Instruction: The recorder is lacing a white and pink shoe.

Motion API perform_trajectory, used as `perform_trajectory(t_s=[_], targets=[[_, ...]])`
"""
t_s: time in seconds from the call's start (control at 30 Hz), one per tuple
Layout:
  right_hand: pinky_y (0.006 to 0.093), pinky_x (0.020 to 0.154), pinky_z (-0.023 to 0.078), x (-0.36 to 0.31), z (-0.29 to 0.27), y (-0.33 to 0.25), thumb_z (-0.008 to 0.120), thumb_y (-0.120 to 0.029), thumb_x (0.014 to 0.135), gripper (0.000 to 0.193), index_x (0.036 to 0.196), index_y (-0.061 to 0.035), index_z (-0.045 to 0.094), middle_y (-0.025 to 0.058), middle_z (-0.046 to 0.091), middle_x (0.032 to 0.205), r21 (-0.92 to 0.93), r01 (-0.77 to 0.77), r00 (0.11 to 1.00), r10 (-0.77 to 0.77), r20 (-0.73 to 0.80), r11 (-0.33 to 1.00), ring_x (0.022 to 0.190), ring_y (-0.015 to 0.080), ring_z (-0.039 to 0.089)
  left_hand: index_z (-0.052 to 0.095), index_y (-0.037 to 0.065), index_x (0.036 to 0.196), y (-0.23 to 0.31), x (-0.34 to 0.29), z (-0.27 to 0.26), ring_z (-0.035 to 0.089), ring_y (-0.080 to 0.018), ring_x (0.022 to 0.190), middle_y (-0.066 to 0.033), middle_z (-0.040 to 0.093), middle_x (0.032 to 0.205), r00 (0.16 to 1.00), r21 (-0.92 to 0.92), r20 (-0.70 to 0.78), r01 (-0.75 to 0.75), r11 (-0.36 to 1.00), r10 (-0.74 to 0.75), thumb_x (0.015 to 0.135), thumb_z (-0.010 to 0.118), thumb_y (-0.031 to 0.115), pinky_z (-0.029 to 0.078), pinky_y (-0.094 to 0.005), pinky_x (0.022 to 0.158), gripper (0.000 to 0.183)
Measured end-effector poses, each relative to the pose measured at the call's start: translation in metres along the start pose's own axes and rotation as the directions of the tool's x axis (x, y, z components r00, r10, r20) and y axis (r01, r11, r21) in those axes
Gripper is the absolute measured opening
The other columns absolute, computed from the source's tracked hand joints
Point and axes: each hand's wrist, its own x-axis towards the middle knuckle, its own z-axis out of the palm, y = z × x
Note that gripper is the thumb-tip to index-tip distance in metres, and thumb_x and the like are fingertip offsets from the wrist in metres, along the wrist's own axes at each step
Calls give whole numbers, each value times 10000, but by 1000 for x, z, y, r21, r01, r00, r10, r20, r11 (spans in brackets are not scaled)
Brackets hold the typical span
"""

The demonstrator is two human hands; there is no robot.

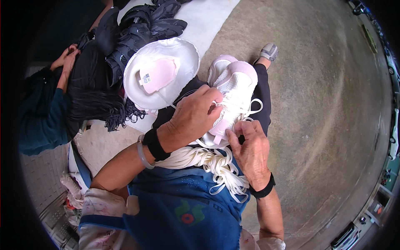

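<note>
A white and pale pink sneaker point(237, 83) lies on my lap with its heel toward me. Its pink tongue point(221, 128) shows between my hands. My left hand point(193, 111) is closed in a pinch on the white shoelace point(255, 109) over the sneaker's upper. At the sneaker's near right side, my right hand point(251, 152) has thumb and forefinger pinched together on the lace, though the fingertips partly hide it. A loop of lace stands out to the right. Beneath the sneaker, a bundle of white laces point(204, 158) rests across my blue apron point(166, 208).
Left of the sneaker sits a white bowl-shaped container point(189, 54) with a pink padded piece point(160, 73) inside. Black shoes point(137, 31) are piled on a white surface point(208, 16). A co-worker's hands point(66, 58) are at left, beside hanging black laces point(93, 100). Concrete floor point(316, 104) spreads right.
</note>
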Motion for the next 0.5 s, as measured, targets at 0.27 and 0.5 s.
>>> perform_trajectory(t_s=[0.27,0.5], targets=[[389,529,501,-2,7,-6,682,-75,824,83,879,-49,625,127,595,805,-224,29,998,-40,-44,974,615,293,627,546,24,912,-5,5,5,591,-341,757,-147,561,842,1000,19,-10,-19,1000,19,811,637,-14,469,-396,657,142],[398,512,496,-1,7,-5,658,-46,822,127,920,-58,577,121,563,816,-259,68,998,-68,9,964,609,306,615,526,9,880,-12,3,2,591,-329,745,-148,553,810,998,-68,-39,-47,997,45,816,620,-28,471,-377,657,120]])
